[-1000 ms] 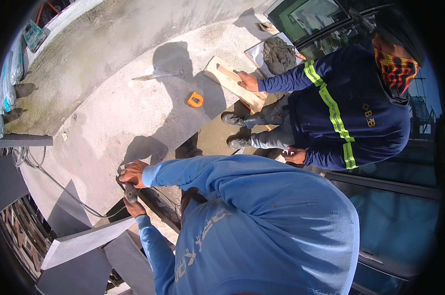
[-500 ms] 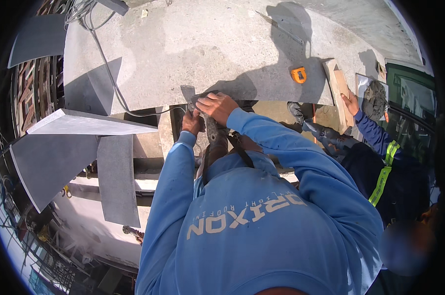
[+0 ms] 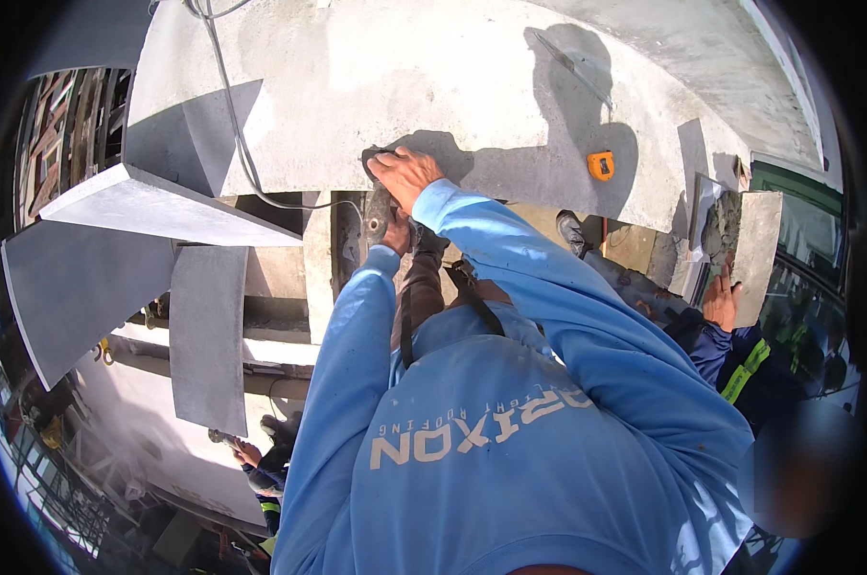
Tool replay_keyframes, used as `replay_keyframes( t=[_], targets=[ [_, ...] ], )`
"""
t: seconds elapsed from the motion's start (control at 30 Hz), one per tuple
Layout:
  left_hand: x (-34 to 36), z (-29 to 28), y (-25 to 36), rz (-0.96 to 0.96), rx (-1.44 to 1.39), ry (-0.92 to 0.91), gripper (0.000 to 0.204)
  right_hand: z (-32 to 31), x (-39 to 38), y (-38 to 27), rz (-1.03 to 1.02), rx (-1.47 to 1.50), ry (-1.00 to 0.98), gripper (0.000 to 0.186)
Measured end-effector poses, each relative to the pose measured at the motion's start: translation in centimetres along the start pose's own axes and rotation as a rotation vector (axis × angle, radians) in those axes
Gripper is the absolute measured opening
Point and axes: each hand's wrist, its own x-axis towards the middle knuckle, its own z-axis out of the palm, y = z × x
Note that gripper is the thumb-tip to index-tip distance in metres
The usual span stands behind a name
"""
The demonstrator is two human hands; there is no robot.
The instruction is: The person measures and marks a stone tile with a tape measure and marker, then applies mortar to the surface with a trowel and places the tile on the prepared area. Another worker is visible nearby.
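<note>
My right hand [image 3: 409,177] is wrapped over the top of a dusty grey corded power tool [image 3: 376,216] at the edge of the pale concrete slab [image 3: 328,105], fingers curled at its dark upper end. My left hand [image 3: 395,230] grips the same tool lower down, partly hidden behind it. A grey cable [image 3: 242,144] loops across the slab to the tool. Blue sleeves run from both hands to the lower edge. To the right on the slab lies an orange tape measure [image 3: 601,165].
Grey cut panels [image 3: 208,335] lean and lie at left over gaps. A co-worker's hand [image 3: 723,302] touches a grey board [image 3: 761,240] at right, beside a mortar patch. Another worker's hand [image 3: 246,452] holds a tool below. A curved wall [image 3: 769,67] borders the upper right.
My view has swung round, then settled over the slab, both hands staying on the tool. The co-worker's hand left the pale wooden piece and now rests on a grey board lower down.
</note>
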Motion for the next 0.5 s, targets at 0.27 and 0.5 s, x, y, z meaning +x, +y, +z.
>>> replay_keyframes(
  t=[0.27,0.5],
  targets=[
    [4.1,-2.0,-2.2,0.069,-0.166,-0.262,0.039,1.6,-1.0,-0.5,0.067,0.119,0.168,0.043],
    [0.8,-0.6,-1.6,0.149,0.057,0.056,0.053,5.2,-5.6,-1.2,-0.052,0.126,0.187,0.045]
  ],
)
